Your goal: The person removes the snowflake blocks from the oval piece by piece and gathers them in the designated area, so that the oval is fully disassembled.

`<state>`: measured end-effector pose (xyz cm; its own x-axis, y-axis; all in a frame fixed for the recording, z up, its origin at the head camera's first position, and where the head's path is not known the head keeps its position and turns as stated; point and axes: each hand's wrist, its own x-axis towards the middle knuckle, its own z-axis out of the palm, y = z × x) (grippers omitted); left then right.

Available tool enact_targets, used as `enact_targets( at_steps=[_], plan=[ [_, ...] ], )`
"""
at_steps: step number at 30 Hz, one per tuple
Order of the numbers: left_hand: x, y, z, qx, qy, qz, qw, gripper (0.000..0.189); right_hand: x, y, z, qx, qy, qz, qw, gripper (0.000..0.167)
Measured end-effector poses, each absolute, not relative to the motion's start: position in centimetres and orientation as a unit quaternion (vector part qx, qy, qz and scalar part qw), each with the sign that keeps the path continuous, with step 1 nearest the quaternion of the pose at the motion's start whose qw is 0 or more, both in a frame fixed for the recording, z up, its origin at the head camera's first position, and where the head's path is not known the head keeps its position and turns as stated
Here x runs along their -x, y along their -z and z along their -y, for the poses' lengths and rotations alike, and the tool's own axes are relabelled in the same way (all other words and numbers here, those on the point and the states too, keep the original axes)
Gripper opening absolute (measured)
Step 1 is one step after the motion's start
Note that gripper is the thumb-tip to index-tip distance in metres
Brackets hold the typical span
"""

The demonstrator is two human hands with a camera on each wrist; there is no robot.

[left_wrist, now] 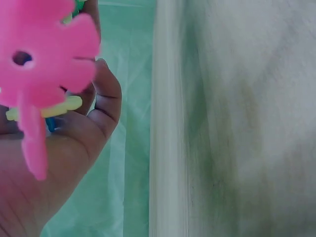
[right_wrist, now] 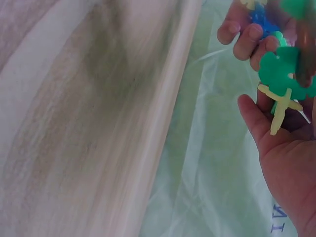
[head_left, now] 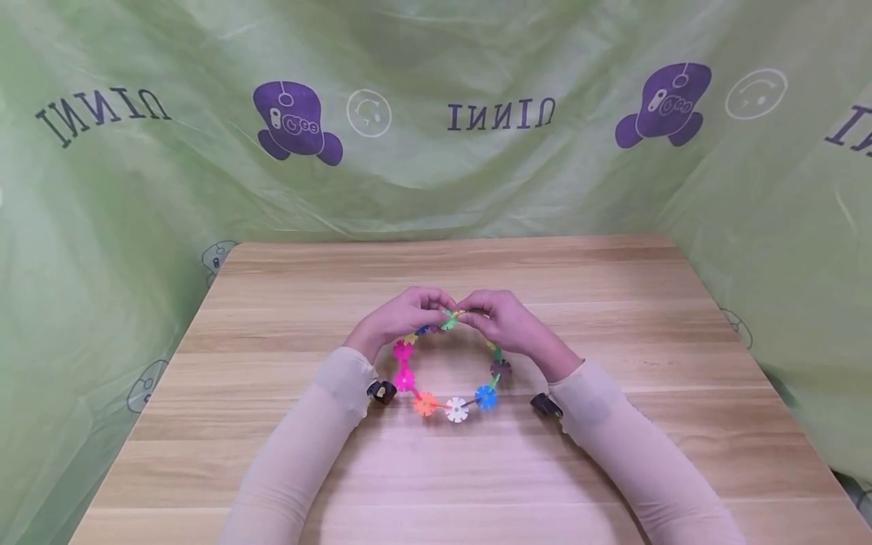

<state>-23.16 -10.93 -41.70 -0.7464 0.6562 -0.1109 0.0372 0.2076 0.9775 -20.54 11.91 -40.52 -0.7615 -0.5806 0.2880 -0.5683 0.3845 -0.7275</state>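
Observation:
A ring of linked plastic snowflake discs hangs between both hands above the table in the head view. Its lower side carries a white disc (head_left: 457, 409), an orange disc (head_left: 425, 404) and a blue disc (head_left: 486, 397). At the ring's far side, the left hand (head_left: 410, 312) pinches a green disc (head_left: 449, 320). The right hand (head_left: 506, 322) meets it there, pinching the neighbouring part of the ring. A pink disc (left_wrist: 47, 54) fills the near left of the left wrist view. In the right wrist view a green disc (right_wrist: 279, 71) and a yellow disc (right_wrist: 280, 106) hang before the right palm.
The wood-grain table (head_left: 259, 341) spreads around the hands. Behind it and at both sides hangs a green printed curtain (head_left: 436, 182). A small black wrist device (head_left: 382, 391) sits by the left cuff, another black device (head_left: 546, 406) by the right.

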Motion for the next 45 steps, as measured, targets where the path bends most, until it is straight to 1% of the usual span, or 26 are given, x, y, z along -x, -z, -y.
enact_targets(
  at_steps=[9, 16, 23, 29, 32, 34, 37, 41, 45],
  plan=[
    [23.2, 41.1, 11.2, -0.247, -0.578, -0.739, 0.24, 0.021, 20.3, 40.1, -11.2, 0.336, 0.391, -0.857, -0.016, 0.009],
    [22.9, 40.0, 11.8, -0.232, -0.549, -0.772, 0.221, 0.022, 20.4, 39.7, -11.4, 0.338, 0.356, -0.871, -0.025, 0.012],
    [22.4, 37.8, 11.7, -0.259, -0.554, -0.767, 0.191, 0.023, 21.0, 38.7, -11.6, 0.336, 0.398, -0.853, -0.037, 0.013],
    [22.2, 37.7, 11.7, -0.255, -0.513, -0.801, 0.174, 0.026, 21.4, 38.2, -11.8, 0.319, 0.441, -0.838, -0.036, 0.006],
    [22.1, 37.6, 11.4, -0.271, -0.505, -0.802, 0.169, 0.029, 21.3, 37.7, -11.8, 0.316, 0.448, -0.835, -0.038, 0.008],
    [22.0, 37.3, 11.2, -0.284, -0.505, -0.799, 0.162, 0.03, 21.1, 37.2, -11.7, 0.312, 0.458, -0.832, -0.032, 0.011],
    [21.8, 36.6, 10.9, -0.294, -0.512, -0.795, 0.144, 0.027, 20.9, 36.2, -11.6, 0.305, 0.483, -0.821, -0.006, 0.016],
    [21.5, 35.8, 10.8, -0.298, -0.515, -0.797, 0.103, 0.022, 20.8, 35.1, -11.5, 0.289, 0.526, -0.799, 0.027, 0.02],
    [21.4, 35.1, 10.8, -0.291, -0.509, -0.808, 0.058, 0.019, 21.0, 34.6, -11.5, 0.26, 0.553, -0.791, 0.041, 0.027]
  ],
)
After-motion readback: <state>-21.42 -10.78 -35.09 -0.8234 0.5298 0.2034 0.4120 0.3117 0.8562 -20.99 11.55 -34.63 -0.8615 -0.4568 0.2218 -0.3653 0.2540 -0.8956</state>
